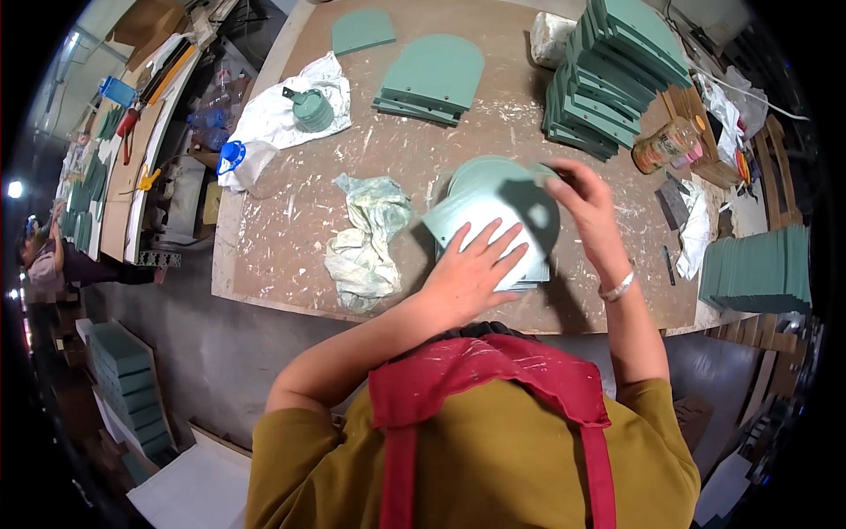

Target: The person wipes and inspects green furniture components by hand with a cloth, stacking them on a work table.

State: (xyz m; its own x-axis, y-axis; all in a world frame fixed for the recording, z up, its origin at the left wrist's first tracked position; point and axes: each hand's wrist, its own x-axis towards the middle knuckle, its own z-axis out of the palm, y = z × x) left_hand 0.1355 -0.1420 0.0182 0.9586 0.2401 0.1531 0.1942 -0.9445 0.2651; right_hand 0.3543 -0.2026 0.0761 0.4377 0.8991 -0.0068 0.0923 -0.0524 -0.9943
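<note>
A pale green, round-topped panel [458,216] lies tilted on top of similar panels [485,166] near the table's front edge. My left hand [480,264] rests flat on it with the fingers spread. At the panel's upper right, my right hand [586,196] is closed in a pinch, with a small green flat edge showing at the fingertips. What exactly it pinches I cannot make out. The right hand casts a dark shadow across the panel. A crumpled, stained cloth [374,238] lies left of the panels.
Farther back on the brown table [300,238] are a small panel stack [432,75] and a single panel [363,31]. A green-smeared cup [313,110] stands on a white cloth [264,115]. Tall panel stacks [595,88] and a jar [661,148] stand at the right.
</note>
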